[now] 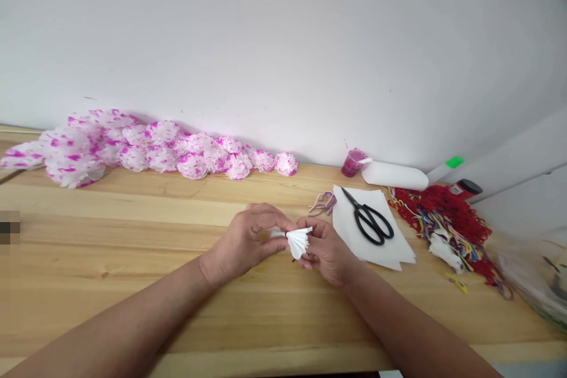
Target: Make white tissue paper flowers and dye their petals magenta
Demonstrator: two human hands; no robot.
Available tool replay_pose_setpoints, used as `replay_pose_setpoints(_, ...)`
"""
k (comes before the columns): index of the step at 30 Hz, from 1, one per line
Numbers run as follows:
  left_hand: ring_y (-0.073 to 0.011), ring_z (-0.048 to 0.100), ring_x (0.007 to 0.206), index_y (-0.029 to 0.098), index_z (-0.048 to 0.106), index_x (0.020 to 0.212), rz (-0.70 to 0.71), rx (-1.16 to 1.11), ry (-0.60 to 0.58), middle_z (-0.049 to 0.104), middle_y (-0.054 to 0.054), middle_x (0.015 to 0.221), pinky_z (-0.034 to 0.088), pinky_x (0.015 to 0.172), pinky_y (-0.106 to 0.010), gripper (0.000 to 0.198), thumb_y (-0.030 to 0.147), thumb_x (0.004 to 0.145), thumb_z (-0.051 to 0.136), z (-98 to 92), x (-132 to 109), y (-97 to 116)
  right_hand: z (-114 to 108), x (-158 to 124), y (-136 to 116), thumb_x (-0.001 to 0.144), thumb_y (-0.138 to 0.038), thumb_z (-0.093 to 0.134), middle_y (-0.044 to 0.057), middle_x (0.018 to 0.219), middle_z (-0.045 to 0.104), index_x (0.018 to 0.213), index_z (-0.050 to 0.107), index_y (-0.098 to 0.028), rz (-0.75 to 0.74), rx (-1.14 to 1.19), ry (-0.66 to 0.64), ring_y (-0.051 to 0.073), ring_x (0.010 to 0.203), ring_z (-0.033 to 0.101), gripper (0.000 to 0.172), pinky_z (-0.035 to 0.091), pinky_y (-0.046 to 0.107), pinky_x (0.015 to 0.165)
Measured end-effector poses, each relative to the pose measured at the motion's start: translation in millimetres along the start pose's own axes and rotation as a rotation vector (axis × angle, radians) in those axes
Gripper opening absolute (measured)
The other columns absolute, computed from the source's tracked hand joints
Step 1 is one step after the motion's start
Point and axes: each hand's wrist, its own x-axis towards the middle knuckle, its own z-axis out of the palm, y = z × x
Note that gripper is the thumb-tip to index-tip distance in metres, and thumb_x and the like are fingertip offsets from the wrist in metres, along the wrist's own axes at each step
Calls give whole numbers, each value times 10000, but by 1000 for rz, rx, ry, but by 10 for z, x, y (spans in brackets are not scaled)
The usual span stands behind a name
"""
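Between my hands, just above the wooden table, is a small pleated white paper fan (297, 242), pinched at its middle by what looks like a dark red tie. My left hand (252, 233) is closed on its narrow end, thumb and forefinger pressed together. The fingers of my right hand (325, 248) are closed at the spread folds, and some of them are hidden behind the paper. Right of my right hand, black-handled scissors (372, 221) lie on a stack of white paper sheets (396, 248). Pink and purple yarn pieces (325, 202) lie beside the stack.
White paper pompoms with magenta spots (162, 144) line the wall at left. A cup of magenta liquid (353, 163), a white bottle (394, 176) and a black-lidded container (467, 189) stand or lie at back right. Red netting and mixed yarn (456, 218) cover the right side of the table (110, 236).
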Motion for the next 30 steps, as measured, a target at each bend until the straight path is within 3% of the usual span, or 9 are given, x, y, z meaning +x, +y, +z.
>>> replay_pose_setpoints(5,-197,668,861,216,772,952,-48,-90,-70,745,-78,903,514,809,-324,164,308,820,743,-34,19,-4,-20,-6,-24,633,-282,865,-58,464,533,672,614,-159,32,-46,4,30,381,293,283,301,176,368)
replay_pose_setpoints(9,-152,645,754,218,771,990,-130,-90,-62,731,-88,973,476,592,-229,191,294,818,736,-6,14,-14,-38,2,-7,653,-291,851,-43,530,580,688,612,-154,11,-135,25,31,388,340,278,314,182,377)
replay_pose_setpoints(11,-127,629,711,215,780,961,-170,-107,-57,715,-90,1015,462,555,-206,174,293,813,734,14,13,-13,-53,11,12,677,-315,837,-25,583,617,702,609,-150,4,-196,36,34,388,381,283,302,186,378)
replay_pose_setpoints(15,-121,644,720,192,791,904,-203,-160,-43,687,-96,1022,515,627,-224,141,279,825,713,41,16,-1,-69,23,32,724,-372,802,-36,568,586,708,594,-154,3,-245,45,36,385,376,302,299,191,382)
replay_pose_setpoints(22,-143,648,724,169,775,849,-154,-188,15,698,-95,923,516,647,-246,123,273,825,714,55,4,17,-33,3,-14,709,-318,767,-57,518,523,718,605,-161,21,-216,29,43,409,320,226,346,191,406)
replay_pose_setpoints(30,-160,653,799,182,748,891,-71,-130,-52,688,-78,876,511,741,-262,125,244,883,640,5,-13,36,-81,-11,-49,801,-354,702,-74,547,449,776,573,-180,71,-277,-99,56,444,329,218,356,204,462)
